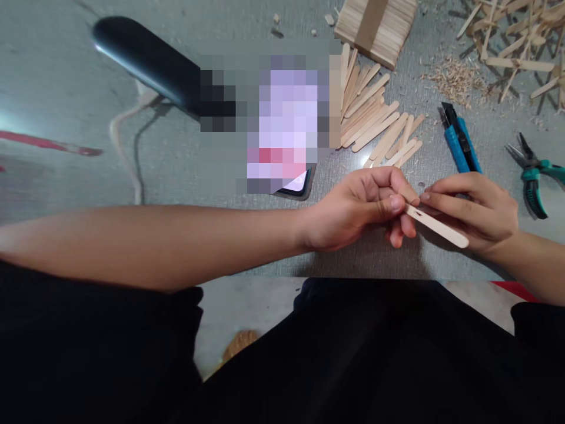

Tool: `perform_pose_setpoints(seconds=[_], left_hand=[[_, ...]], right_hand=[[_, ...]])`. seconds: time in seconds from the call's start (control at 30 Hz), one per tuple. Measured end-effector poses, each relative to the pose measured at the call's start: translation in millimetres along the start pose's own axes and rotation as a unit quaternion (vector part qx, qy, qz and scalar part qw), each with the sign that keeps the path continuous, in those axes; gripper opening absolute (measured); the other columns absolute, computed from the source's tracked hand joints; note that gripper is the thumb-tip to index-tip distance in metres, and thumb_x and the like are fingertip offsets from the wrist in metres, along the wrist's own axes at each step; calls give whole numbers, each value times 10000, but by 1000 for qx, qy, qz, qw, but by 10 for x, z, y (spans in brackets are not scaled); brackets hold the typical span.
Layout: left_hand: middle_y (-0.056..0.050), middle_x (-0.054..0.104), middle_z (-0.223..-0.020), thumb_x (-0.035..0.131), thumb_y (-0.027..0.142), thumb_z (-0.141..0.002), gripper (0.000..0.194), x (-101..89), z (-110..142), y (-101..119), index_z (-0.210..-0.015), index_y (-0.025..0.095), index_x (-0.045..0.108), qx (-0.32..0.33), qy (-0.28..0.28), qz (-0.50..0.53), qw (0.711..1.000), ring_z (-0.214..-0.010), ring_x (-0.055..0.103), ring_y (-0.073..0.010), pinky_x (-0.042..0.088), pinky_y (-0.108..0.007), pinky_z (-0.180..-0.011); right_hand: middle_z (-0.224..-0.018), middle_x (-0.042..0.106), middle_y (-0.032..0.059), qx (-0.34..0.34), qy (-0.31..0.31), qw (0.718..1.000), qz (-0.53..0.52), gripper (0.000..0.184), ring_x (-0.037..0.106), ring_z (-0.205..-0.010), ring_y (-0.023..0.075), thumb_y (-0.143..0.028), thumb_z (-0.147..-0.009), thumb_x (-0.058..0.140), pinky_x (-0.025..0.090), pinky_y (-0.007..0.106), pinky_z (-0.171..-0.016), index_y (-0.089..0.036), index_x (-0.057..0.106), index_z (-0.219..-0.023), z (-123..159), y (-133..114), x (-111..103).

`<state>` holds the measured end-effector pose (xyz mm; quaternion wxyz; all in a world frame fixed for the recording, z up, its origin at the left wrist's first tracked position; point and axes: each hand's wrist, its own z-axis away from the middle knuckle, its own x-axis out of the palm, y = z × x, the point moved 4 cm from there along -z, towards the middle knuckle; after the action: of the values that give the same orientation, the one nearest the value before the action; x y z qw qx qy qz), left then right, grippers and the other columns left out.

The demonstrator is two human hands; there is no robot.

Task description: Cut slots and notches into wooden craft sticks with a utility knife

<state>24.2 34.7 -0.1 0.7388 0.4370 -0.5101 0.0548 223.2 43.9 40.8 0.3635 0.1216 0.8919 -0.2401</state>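
A wooden craft stick (444, 228) with a small dark mark near its held end is pinched between the thumb and fingers of my left hand (359, 206). Its free rounded end points to the lower right, in front of my right palm. My right hand (479, 209) is close by, fingers bent and pressed together, the tips meeting my left fingertips beside the stick. The right thumb is hidden, so whatever those fingers hold does not show. Just beyond the right hand lies a blue utility knife (461, 141).
Loose craft sticks (375, 118) lie beyond my hands, below a banded stick bundle (377, 29). Wood shavings (457, 79) and joined sticks (512, 35) are at the upper right, pliers (532, 174) at the right. A partly blurred phone (295, 188) and dark lamp-like object (145, 62) sit left.
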Motion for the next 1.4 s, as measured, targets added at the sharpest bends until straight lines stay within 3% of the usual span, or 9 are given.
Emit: perform_pose_setpoints(seconds=[0.17,0.37,0.47,0.7,0.97,1.17,1.4], left_hand=[[-42,825,-792,945,410,-959,369,-6,-4,-5,-951,153,679,0,-2,12,1000,-617,760,-121,609,-188,-609],[-36,821,-787,952,417,-950,379,-3,-8,1,-952,158,676,1,1,14,1000,-616,753,-119,609,-191,-613],[-36,816,-793,943,446,-956,393,-10,-10,-22,-954,156,679,-5,1,1,1000,-632,755,-119,614,-195,-627],[-52,810,-787,922,536,-957,461,8,12,-23,-911,162,657,-5,6,-65,998,-649,750,-137,629,-237,-649],[-14,701,-660,898,651,-930,521,42,51,8,-847,198,657,5,28,-146,989,-541,624,-126,454,-228,-490],[-21,687,-641,807,701,-986,544,60,61,12,-830,205,648,19,33,-190,981,-490,514,-109,395,-246,-470],[-23,687,-648,778,612,-1037,466,74,93,6,-844,201,672,23,45,-221,974,-479,469,-104,365,-246,-457]], right_hand=[[-987,852,15,-7,-20,1000,-2,231,782,-729,176,-315,-1018,848,634,305,-610,-303,800,-1244,-34,-1,-16],[-997,849,16,-8,5,1000,-1,203,772,-717,171,-335,-1026,832,642,307,-625,-310,809,-1227,-6,-1,-15],[-1025,853,11,1,-23,1000,-2,200,792,-759,180,-314,-1038,821,649,304,-657,-329,796,-1236,-3,3,-15],[-1038,856,48,-61,-61,993,-84,155,817,-782,181,-322,-1097,738,669,298,-652,-271,791,-1232,-74,49,-56],[-1004,846,39,-98,-73,983,-134,151,807,-758,172,-332,-1129,671,673,305,-654,-242,771,-1199,-100,63,-21],[-1043,860,26,-59,-93,992,-68,168,811,-786,175,-291,-1105,678,672,307,-671,-300,780,-1238,-36,59,5],[-1019,875,4,-87,-60,994,-21,95,812,-761,173,-308,-1059,765,671,297,-621,-309,805,-1146,-33,37,-14]])
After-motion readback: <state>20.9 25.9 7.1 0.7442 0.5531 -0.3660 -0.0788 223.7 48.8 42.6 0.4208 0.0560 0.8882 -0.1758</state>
